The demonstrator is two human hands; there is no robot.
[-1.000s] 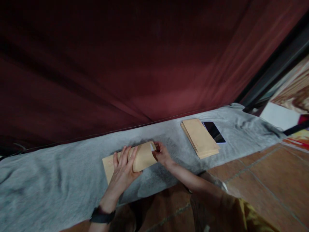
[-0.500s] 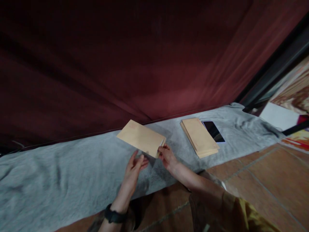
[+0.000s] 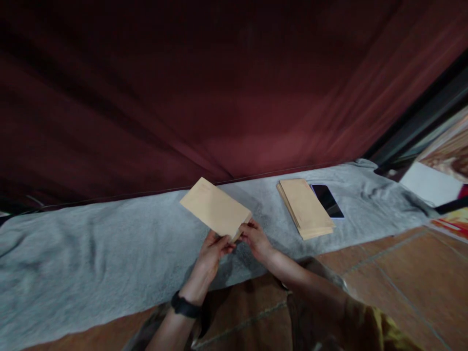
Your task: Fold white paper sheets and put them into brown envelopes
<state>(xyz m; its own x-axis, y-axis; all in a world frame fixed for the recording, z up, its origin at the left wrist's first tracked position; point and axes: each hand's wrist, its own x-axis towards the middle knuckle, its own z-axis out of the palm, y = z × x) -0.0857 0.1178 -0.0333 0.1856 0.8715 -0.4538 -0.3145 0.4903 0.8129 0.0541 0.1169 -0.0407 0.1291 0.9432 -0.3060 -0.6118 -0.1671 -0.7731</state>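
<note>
Both hands are on a tan paper envelope point(image 3: 215, 204), tilted over the grey cloth, its near end toward me. My left hand point(image 3: 214, 251), with a dark band on the wrist, grips the near left corner between thumb and fingers. At the near right end, my right hand point(image 3: 254, 238) pinches the edge by what looks like the flap. Parts of the fingers are hidden under the paper. To the right lies a stack of similar tan envelopes point(image 3: 305, 204), with a dark-screened phone point(image 3: 328, 201) beside it.
A long grey cloth point(image 3: 120, 248) covers the low surface before me. Behind it hangs a dark red curtain point(image 3: 234, 107). Brown floor tiles point(image 3: 398, 278) lie at the near side, and printed panels point(image 3: 446, 170) stand at the far right.
My left hand has moved up and right, from open beside the envelope to gripping its near corner. My right hand still holds the near end. The view has shifted slightly.
</note>
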